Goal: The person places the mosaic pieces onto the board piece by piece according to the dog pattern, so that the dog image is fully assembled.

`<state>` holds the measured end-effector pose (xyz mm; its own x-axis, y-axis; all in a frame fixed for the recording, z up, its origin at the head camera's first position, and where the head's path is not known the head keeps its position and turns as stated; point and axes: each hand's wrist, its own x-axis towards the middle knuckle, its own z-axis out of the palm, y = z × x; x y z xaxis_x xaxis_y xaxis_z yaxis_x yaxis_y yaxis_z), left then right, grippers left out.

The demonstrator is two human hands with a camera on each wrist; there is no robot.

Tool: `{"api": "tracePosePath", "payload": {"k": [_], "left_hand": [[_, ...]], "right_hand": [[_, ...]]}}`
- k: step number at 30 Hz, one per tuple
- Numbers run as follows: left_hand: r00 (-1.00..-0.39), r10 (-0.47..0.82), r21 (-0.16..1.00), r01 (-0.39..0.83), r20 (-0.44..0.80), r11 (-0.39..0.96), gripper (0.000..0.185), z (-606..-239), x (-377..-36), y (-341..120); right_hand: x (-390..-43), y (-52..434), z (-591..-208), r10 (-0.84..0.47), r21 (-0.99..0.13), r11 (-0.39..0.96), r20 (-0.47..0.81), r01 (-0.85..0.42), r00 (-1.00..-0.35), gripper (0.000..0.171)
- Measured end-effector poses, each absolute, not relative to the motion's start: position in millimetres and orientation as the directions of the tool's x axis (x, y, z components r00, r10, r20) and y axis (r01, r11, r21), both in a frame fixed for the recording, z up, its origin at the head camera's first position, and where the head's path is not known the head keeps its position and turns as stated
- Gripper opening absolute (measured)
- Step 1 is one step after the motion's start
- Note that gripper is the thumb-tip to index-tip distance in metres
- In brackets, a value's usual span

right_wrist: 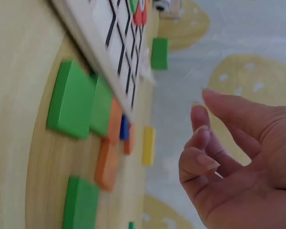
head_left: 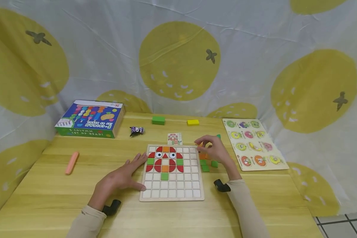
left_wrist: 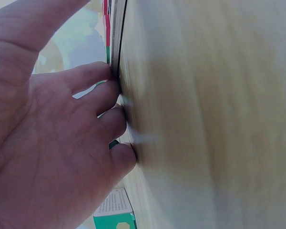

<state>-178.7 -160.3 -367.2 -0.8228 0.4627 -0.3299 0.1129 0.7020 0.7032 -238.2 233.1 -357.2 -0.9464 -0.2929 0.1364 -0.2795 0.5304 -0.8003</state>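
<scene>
A wooden grid board (head_left: 172, 194) lies on the table, with red, green and orange tiles set in its upper cells as an owl-like figure. My left hand (head_left: 119, 178) rests at the board's left side, fingers spread, fingertips at its edge and on the table. Over the board's upper right corner hovers my right hand (head_left: 215, 150), fingers loosely bent. In the right wrist view, the right hand (right_wrist: 243, 152) has nothing between thumb and fingertips. Loose tiles lie below it: a green tile (right_wrist: 69, 102), an orange tile (right_wrist: 106, 164) and a blue one (right_wrist: 124, 128).
A small pattern card (head_left: 174, 138) lies behind the board. Farther back are a green block (head_left: 158, 120), a yellow block (head_left: 193, 122) and a small dark figure (head_left: 137, 131). To the left sit a toy box (head_left: 89, 119) and an orange stick (head_left: 72, 163); a fruit puzzle board (head_left: 254, 145) lies right.
</scene>
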Motion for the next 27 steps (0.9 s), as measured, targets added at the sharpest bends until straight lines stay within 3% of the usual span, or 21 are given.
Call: {"api": "tracePosePath", "payload": {"k": [13,19,27], "left_hand": [[-0.828,0.445,0.699,0.094,-0.341,0.709,0.118,-370.1,-180.1,-161.8],[-0.829,0.443,0.699,0.091,-0.341,0.709,0.119,-369.5,-180.3,-161.5],[-0.83,0.437,0.695,0.084,-0.348,0.714,0.118,-368.7,-179.9,-162.1]], "right_hand": [[-268.5,252.1,-383.2,-0.294,-0.739,0.635,0.039,-0.225,-0.955,0.029],[-278.6,252.1,-388.0,-0.278,-0.691,0.697,-0.012,-0.193,-0.961,0.025],[-281.5,251.2,-386.3,-0.225,-0.717,0.691,-0.091,-0.093,-0.97,0.014]]}}
